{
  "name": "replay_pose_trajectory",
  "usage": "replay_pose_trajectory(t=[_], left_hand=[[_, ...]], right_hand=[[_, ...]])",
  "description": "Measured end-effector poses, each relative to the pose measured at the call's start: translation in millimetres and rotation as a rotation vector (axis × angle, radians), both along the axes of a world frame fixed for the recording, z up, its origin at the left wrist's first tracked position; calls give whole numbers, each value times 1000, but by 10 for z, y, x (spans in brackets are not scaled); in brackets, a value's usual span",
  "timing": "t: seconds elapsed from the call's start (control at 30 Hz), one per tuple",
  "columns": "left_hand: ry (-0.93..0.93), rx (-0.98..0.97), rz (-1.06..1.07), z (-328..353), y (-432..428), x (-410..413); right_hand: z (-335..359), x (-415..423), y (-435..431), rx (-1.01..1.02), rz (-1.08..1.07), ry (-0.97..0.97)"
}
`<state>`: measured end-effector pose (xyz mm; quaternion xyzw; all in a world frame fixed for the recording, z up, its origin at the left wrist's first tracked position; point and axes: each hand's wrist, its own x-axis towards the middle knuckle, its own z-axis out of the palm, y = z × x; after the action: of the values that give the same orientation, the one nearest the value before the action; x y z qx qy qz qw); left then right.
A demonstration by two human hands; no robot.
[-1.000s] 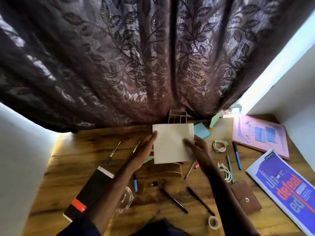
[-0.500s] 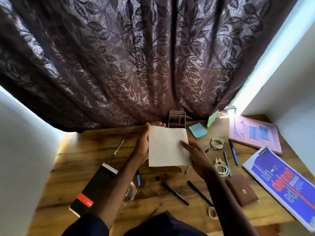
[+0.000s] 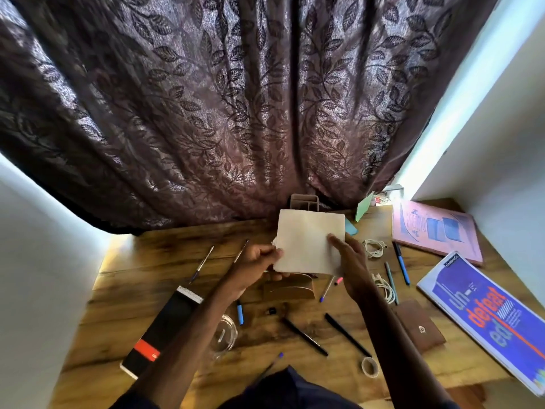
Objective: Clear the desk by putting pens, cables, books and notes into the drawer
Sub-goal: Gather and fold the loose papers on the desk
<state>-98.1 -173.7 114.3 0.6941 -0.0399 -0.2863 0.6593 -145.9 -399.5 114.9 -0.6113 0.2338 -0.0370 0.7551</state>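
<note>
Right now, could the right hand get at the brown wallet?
Likely yes, once free: the right hand holds the paper, but the wallet lies uncovered close by, nothing across it.

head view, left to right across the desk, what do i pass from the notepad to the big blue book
black spiral notepad with a red band → left hand → cream sheet of paper, held by both hands → right hand → brown leather wallet → blue paperback book

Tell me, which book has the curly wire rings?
The black notepad with the red stripe, lying at the left. The pink book and the blue book on the right show no rings.
</note>
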Motion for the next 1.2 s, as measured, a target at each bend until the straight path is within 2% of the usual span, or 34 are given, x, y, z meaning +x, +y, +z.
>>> replay_pose_trajectory(t=[0.17, 0.27, 0.37, 0.5, 0.6, 0.77, 1.0, 1.2], left_hand=[[22, 50, 48, -10, 46, -63], [20, 152, 65, -76, 53, -60], [41, 250, 168, -113, 34, -61], [109, 238, 222, -63, -6, -46], [174, 180, 239, -15, -49, -19], [188, 139, 235, 50, -114, 29], [192, 186, 197, 14, -34, 71], [197, 201, 175, 88, -26, 143]], right_hand=[[-72, 65, -74, -211, -31, -13], [-96, 103, -118, -472, -44, 13], [-74, 96, -42, -810, -105, 0], [-5, -31, 262, -1083, -192, -181], [-86, -147, 515, -1228, -80, -311], [-313, -295, 674, -1245, 170, -313], [-289, -367, 701, -1179, 292, -330], [-312, -337, 689, -1150, 404, -263]])
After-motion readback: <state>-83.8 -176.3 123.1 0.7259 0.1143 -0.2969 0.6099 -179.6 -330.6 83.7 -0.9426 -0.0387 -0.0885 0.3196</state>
